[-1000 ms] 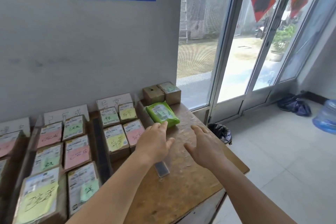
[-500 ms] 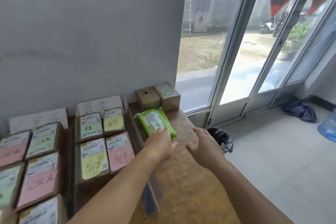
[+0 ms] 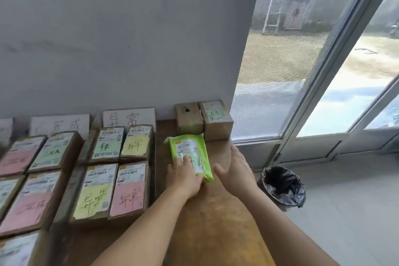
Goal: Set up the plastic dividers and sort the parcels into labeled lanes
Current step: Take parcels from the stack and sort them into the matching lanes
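The green parcel (image 3: 190,155) lies flat on the wooden table (image 3: 216,222) near its far right corner, just in front of two brown boxes (image 3: 203,120) against the wall. The left hand (image 3: 185,176) rests on its near end, fingers straight. The right hand (image 3: 236,170) hovers just beside it, fingers relaxed, holding nothing

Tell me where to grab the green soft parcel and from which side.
Take the green soft parcel by its two long edges near the close end, coming from above and front. It lies flat and thin, lengthwise away from you; the left hand already rests there, the right hand open beside it.
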The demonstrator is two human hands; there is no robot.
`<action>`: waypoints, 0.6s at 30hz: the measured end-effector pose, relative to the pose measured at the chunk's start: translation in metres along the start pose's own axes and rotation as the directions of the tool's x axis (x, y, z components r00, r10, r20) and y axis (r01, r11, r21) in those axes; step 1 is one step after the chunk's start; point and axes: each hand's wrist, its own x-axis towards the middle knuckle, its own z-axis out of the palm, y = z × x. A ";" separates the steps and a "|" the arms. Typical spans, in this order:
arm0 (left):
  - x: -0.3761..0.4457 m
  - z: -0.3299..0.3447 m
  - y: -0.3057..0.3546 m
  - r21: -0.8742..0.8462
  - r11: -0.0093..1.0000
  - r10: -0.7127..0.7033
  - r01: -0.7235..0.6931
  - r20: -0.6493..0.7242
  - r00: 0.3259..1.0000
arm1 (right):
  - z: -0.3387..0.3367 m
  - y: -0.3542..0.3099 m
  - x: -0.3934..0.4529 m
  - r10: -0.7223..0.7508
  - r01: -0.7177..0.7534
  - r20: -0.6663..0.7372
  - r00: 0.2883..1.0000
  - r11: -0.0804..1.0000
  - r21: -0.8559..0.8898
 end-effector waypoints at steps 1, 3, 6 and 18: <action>0.005 0.004 0.001 -0.004 0.999 -0.036 0.036 -0.004 0.999 | -0.002 0.002 0.011 -0.020 0.020 0.009 1.000 1.000 0.012; 0.014 0.011 0.001 -0.018 0.995 -0.100 0.100 -0.016 0.995 | -0.005 0.005 0.032 -0.037 0.037 0.029 0.999 0.999 0.016; 0.021 0.021 0.000 -0.086 0.982 -0.173 0.171 -0.022 0.985 | -0.006 0.012 0.060 -0.041 0.042 0.065 0.997 0.999 -0.002; 0.043 0.029 -0.008 -0.220 0.950 -0.230 0.223 -0.008 0.973 | 0.019 0.003 0.163 0.017 -0.015 0.031 0.999 0.999 -0.045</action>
